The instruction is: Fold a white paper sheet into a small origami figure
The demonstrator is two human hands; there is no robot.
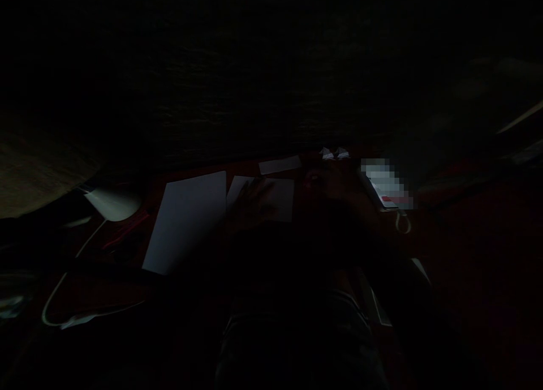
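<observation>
The picture is very dark. A small sheet of white paper (282, 200) lies on the reddish-brown table, and my left hand (252, 200) rests over its left part with fingers spread. Beside it on the left is a larger white sheet (190, 214). My right hand (337, 186) is near the far edge, right of the small sheet, its fingers lost in shadow. At its fingertips is a small pinkish-red object (313, 178); whether the hand grips it I cannot tell. A narrow pale strip of paper (280, 165) lies beyond the small sheet.
Two small crumpled whitish pieces (334, 153) sit at the far edge. A phone-like device (384, 183) with a lit, blurred-out screen and a pale loop (403, 223) lies at right. On the left are a white lamp-like shade (114, 203), a pale cord (63, 277) and a red item (125, 231).
</observation>
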